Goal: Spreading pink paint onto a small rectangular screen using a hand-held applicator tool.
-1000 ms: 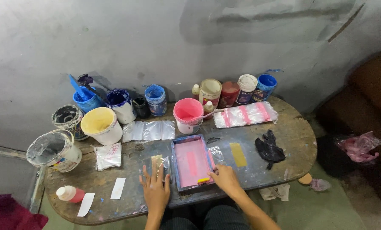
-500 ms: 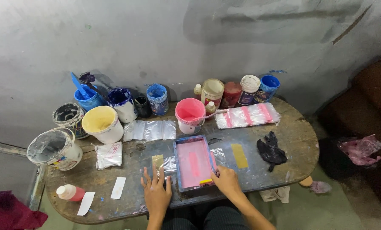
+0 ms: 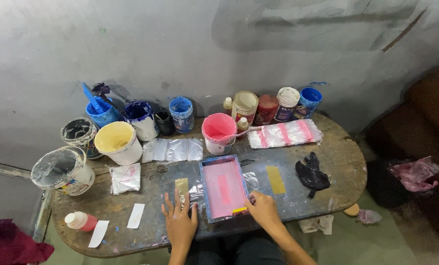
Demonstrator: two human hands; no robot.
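The framed screen lies on the counter straight before me, between my hands: my left hand flat to its left, my right hand at its near right corner. Behind it stands a bucket, with a row of pots behind that. A crumpled rag lies to the right, a lidded tub far left.

Both hands and forearms are bare, without sleeves, gloves or rings visible.

A yellow paint tub sits at ten o'clock on the table, a black rag at three, a pink pot at twelve.
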